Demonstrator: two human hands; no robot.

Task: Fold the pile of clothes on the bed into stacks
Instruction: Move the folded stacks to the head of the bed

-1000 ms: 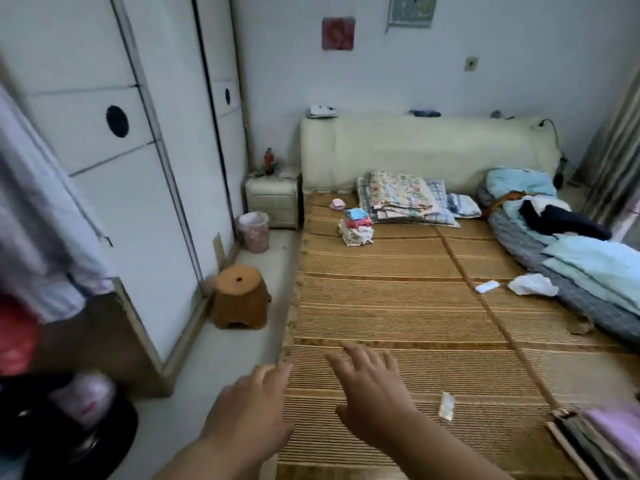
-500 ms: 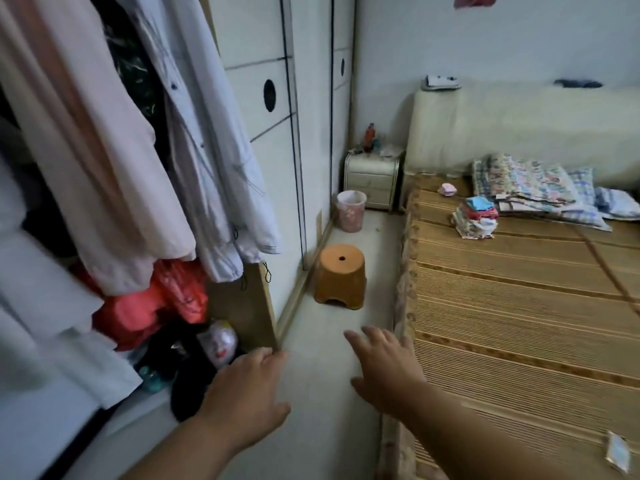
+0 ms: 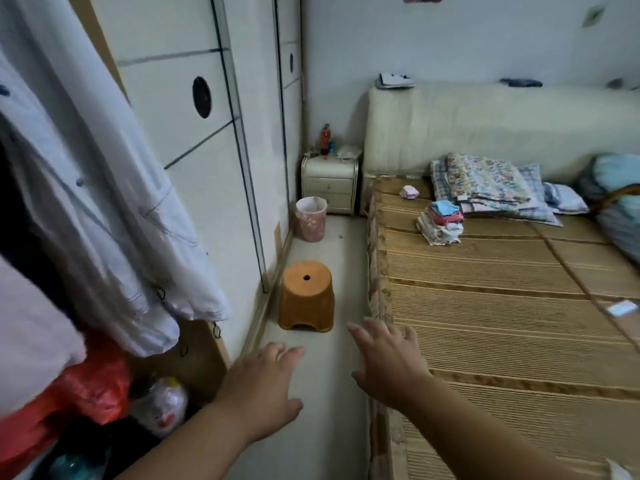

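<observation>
The bed [image 3: 502, 306] with its straw mat fills the right half of the view. A small stack of folded clothes [image 3: 440, 223] sits on the mat near the headboard, with a folded patterned quilt [image 3: 485, 183] behind it. My left hand [image 3: 263, 386] is held out over the floor beside the bed, fingers straight, holding nothing. Over the bed's near left edge my right hand [image 3: 388, 362] hovers, fingers spread and empty. Blue-grey bedding [image 3: 620, 209] lies at the far right.
An open wardrobe with hanging white garments [image 3: 104, 220] and red bags [image 3: 79, 386] is at the left. An orange plastic stool [image 3: 306, 296], a pink bin [image 3: 311, 219] and a bedside cabinet [image 3: 329, 183] stand in the narrow floor strip between wardrobe and bed.
The view has swung left from the bed toward the wardrobe, then slightly back right. Both hands stay out in front, empty, and now sit over the floor and the bed's edge.
</observation>
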